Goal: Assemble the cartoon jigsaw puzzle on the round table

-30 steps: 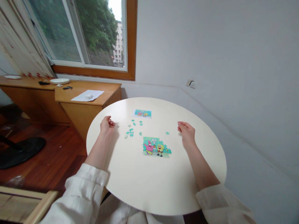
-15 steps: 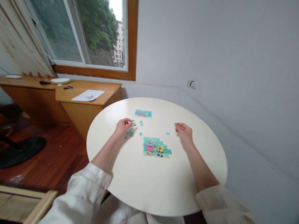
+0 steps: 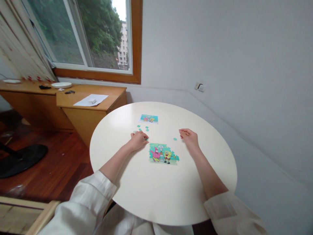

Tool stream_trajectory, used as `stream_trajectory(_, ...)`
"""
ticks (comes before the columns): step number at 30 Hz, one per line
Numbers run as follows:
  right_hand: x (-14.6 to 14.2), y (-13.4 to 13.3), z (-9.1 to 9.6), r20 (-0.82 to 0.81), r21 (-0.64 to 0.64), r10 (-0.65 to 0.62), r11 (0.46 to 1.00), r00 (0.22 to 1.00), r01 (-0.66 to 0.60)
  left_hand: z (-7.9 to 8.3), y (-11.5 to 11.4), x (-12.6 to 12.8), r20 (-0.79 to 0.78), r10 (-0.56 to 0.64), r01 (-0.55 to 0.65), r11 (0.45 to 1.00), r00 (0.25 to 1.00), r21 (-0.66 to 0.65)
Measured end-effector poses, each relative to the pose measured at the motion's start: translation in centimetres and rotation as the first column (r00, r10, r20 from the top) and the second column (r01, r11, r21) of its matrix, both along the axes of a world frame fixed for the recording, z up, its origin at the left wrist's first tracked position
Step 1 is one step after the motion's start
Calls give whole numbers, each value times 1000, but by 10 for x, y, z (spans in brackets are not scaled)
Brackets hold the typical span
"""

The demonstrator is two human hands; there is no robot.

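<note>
A partly joined jigsaw puzzle [image 3: 161, 153] with cartoon figures on a teal ground lies mid-table, its upper right side stepped. Just left of its top corner, my left hand [image 3: 139, 141] is low over the table, fingertips closed on a small teal puzzle piece [image 3: 146, 139]. It covers most of the loose pieces on that side. My right hand [image 3: 190, 138] hovers to the right of the puzzle, thumb and fingers pinched together; anything between them is too small to make out. A single loose piece [image 3: 175, 139] lies just left of that hand.
Beyond the left hand, several loose teal pieces [image 3: 147, 127] lie near a reference picture card [image 3: 148, 118]. The round white table [image 3: 156, 192] stands by a wall. At the back left is a wooden cabinet [image 3: 117, 94] with a paper sheet [image 3: 100, 99] on it.
My left hand has moved right and toward me, from the loose pieces at the left to a piece beside the puzzle. My right hand has shifted slightly left, still pinched.
</note>
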State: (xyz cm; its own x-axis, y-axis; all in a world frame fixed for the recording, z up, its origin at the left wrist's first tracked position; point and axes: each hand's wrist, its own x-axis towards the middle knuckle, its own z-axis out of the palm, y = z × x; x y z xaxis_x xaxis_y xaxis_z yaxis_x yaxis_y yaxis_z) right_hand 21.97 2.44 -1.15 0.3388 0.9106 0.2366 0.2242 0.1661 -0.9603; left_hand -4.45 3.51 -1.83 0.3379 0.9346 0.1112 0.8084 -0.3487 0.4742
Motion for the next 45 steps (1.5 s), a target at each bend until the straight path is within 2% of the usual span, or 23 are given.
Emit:
stream_trajectory(7,-1,0,-1,-27,5,32,999,999,-32,0,0,1,-5,5,-5,999,1000,-52)
stream_trajectory(14,-1,1,-2,-12,5,44,999,999,-44,-3,0,1,20,0,0,999,1000,-33)
stream_trajectory(20,-2,1,-2,-4,-4,46,999,999,-46,-3,1,0,178,-24,24,1000,984,-1)
stream_trajectory(23,-2,2,-3,2,-20,43,999,999,-43,-7,5,0,375,-58,71,997,925,-21)
stream_trajectory(27,-2,3,-5,14,-30,46,999,999,-45,-12,9,2,649,-34,171,974,760,-150)
stream_trajectory(29,-2,3,-6,15,-27,51,998,999,-50,-12,9,3,715,-10,214,957,699,-196)
stream_trajectory(32,-2,4,-8,14,-17,59,998,998,-59,-10,8,3,747,4,247,942,665,-225)
stream_trajectory(39,-2,5,-8,19,-36,64,997,998,-64,-9,5,2,710,4,261,928,704,-265)
stream_trajectory(45,-4,4,-7,24,-52,74,996,997,-73,-7,3,4,558,-74,207,962,827,-180)
